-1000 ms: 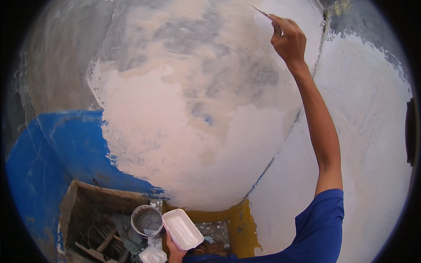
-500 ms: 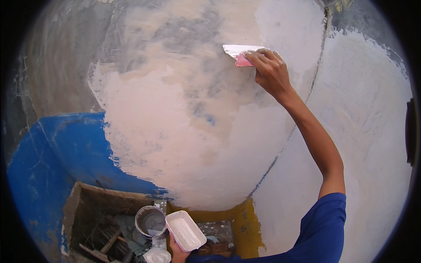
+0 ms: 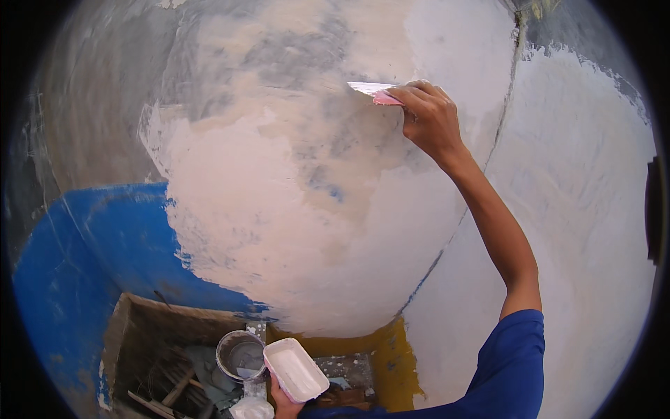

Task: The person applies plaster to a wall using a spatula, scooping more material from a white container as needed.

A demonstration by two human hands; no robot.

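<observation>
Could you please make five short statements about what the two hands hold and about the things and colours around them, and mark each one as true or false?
1. The left hand holds a rectangular tray. True.
2. The right hand holds a long-handled paint roller. False: it holds a flat spreader, partly pink.
3. A round bucket is to the left of the tray. True.
4. The blue wall area is at the right side of the picture. False: it is at the left side.
5. The sleeve on the right arm is blue. True.
</observation>
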